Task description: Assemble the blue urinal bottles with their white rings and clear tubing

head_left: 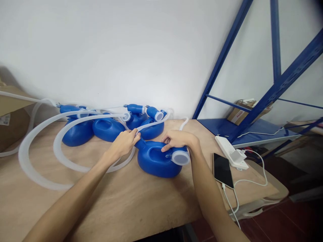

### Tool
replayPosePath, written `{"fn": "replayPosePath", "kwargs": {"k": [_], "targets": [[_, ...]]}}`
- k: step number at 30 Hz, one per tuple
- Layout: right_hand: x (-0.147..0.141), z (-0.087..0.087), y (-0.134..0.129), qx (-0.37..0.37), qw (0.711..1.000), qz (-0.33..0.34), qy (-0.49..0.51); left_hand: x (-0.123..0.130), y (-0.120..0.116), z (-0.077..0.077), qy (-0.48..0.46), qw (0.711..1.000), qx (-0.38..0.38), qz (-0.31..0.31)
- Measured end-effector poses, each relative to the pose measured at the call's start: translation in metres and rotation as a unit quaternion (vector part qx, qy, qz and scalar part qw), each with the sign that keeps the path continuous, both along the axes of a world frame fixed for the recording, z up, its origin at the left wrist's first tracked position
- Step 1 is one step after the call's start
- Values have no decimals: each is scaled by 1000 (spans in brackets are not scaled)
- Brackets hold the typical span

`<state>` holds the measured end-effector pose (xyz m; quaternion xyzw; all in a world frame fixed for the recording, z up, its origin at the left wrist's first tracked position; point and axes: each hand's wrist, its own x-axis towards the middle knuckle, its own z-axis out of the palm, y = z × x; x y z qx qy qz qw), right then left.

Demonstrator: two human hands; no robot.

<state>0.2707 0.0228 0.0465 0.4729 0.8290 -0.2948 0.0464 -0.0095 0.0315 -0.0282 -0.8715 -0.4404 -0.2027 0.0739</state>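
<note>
A blue plastic urinal bottle (157, 164) lies on the wooden table in front of me, its white round cap (180, 157) facing right. My right hand (179, 139) is closed around its neck from behind, thumb on top. At the bottle's left end, my left hand (127, 142) pinches a translucent hose (153, 123) where it meets the narrow blue spout. Its fingers cover the joint, so how far the hose sits on the spout is hidden. Behind my hands stand several similar blue bottles (108, 129) with hoses and caps.
Large loops of hose (27, 161) spread over the table's left side, by a cardboard box (15, 124). At right lie a phone (223, 170) and a white power strip (230, 153) with cables. A blue metal shelf (217, 126) adjoins the table; a white wall rises behind.
</note>
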Motion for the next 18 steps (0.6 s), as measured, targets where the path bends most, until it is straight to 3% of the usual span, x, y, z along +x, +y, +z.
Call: {"fn": "replayPosePath", "kwargs": {"k": [6,11,14,18], "targets": [[5,2,-2,-9,1000,10,1,-4,1,8,-172,976,-123,58],[9,4,-6,-7,1000,9,6,-13,11,17,-181,967,-168,69],[10,3,-5,5,1000,12,2,-24,21,18,-164,971,-130,115],[9,2,-3,5,1000,13,2,-41,21,23,-118,958,-10,260]]}}
